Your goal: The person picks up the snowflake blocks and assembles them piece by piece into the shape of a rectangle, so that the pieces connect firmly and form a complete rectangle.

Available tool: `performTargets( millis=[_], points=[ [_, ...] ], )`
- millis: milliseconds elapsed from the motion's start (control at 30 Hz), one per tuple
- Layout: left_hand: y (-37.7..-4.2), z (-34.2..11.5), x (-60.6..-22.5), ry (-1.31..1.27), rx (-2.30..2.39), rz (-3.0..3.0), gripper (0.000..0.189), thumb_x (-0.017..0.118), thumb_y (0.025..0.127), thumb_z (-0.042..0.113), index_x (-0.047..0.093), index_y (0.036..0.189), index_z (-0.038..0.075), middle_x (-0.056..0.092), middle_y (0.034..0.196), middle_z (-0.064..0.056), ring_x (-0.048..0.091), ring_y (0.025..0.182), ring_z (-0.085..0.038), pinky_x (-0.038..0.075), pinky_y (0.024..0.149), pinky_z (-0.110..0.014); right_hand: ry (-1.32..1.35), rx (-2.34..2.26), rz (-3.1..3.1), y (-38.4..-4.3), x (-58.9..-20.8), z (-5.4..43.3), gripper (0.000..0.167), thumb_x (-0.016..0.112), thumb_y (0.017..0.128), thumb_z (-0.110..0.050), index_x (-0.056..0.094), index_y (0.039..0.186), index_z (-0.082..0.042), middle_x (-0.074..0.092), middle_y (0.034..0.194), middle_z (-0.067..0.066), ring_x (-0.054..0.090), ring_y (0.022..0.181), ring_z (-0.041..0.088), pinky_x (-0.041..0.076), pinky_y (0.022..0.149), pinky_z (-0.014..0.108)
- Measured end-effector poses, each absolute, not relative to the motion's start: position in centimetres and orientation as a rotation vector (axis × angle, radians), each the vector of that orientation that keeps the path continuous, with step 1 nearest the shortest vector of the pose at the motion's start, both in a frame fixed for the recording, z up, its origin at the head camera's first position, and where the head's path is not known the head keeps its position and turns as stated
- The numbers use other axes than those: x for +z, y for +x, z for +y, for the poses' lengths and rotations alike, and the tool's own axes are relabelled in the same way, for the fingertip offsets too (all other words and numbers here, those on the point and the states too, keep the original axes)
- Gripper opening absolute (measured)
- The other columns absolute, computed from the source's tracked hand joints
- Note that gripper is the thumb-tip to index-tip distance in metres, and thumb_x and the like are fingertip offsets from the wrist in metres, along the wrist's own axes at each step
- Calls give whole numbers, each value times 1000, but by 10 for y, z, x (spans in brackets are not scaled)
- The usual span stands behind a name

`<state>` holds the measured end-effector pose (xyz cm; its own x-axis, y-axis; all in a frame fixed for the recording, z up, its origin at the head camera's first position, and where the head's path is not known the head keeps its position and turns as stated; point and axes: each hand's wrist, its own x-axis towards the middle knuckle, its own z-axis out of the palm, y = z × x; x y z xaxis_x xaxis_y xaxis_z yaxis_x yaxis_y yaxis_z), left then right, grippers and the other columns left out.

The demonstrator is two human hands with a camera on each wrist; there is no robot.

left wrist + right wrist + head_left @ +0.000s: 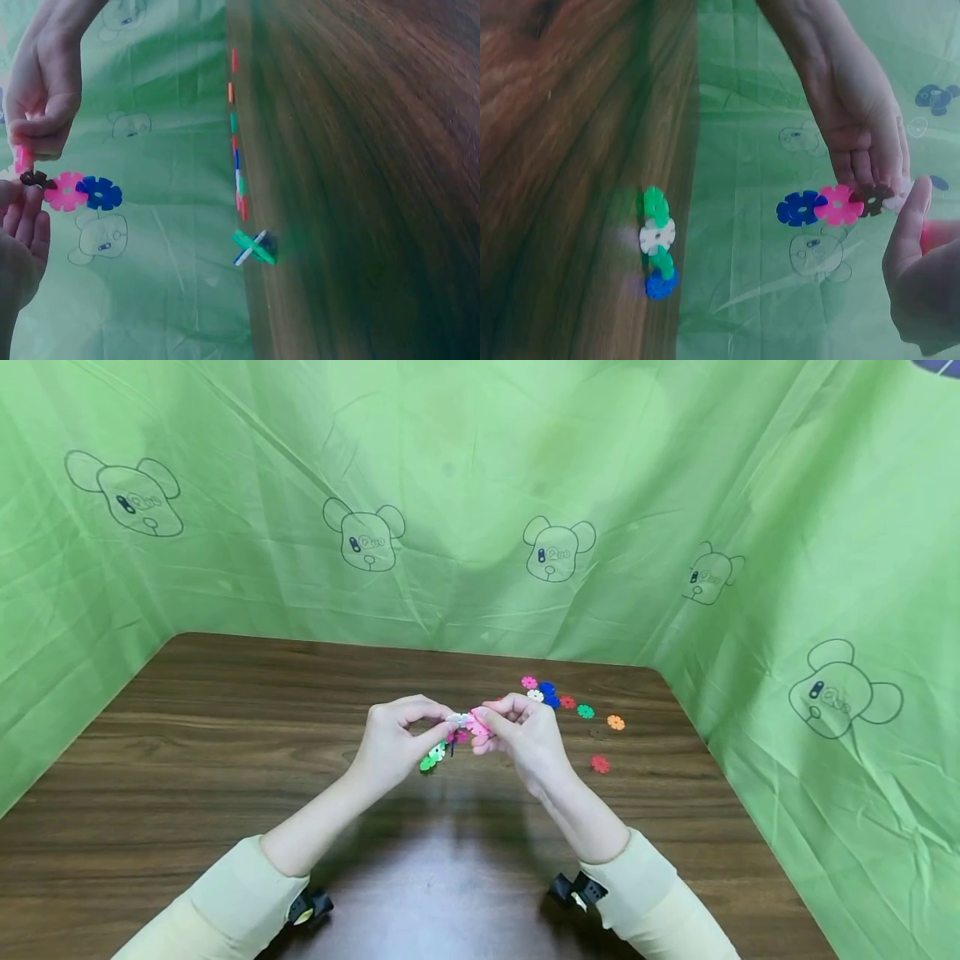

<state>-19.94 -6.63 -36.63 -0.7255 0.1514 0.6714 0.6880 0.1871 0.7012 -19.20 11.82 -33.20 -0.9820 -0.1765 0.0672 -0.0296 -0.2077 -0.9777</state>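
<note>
My left hand pinches a white flower-shaped interlocking disc between thumb and fingers. From it hangs a short chain: a brown disc, a pink disc and a blue disc. Close beside it, my right hand pinches another pink disc, at the white disc's edge. Fingers partly hide where the two meet, so I cannot tell whether they are joined. Below the hands, a separate piece of green, white and blue discs lies on the table.
Loose discs lie on the brown wooden table beyond and right of the right hand, among them a red disc, an orange disc and a green disc. A green curtain with bear drawings stands around the table.
</note>
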Motion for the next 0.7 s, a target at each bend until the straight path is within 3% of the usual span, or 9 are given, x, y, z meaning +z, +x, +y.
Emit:
performTargets(
  millis=[233,333,533,700],
  points=[
    [-207,-67,-364,-706,-1556,-2155,10,74,82,20,71,90,15,72,82,6,67,74,-6,54,69,-22,-489,-1977,2232,-204,-332,126,23,60,92,-8,58,114,-3,61,80,12,64,61,24,56,58,43],
    [-211,-64,-366,-669,-1589,-2171,12,76,79,15,67,88,14,72,79,4,66,71,-7,54,67,-22,-552,-1831,2363,-207,-335,127,22,62,92,-15,63,112,-6,64,91,14,65,71,29,56,61,47],
    [-216,-61,-373,-676,-1621,-2214,13,76,80,15,66,88,12,72,81,2,67,73,-8,54,67,-25,-613,-1840,2315,-216,-347,132,22,65,89,-13,64,105,3,67,98,23,67,82,37,56,68,49],
    [-219,-64,-379,-680,-1657,-2322,17,74,82,20,70,97,14,72,91,3,67,80,-7,54,71,-25,-557,-1983,2228,-220,-349,140,22,65,89,-11,63,101,7,68,95,19,70,80,29,55,73,47]
  ],
)
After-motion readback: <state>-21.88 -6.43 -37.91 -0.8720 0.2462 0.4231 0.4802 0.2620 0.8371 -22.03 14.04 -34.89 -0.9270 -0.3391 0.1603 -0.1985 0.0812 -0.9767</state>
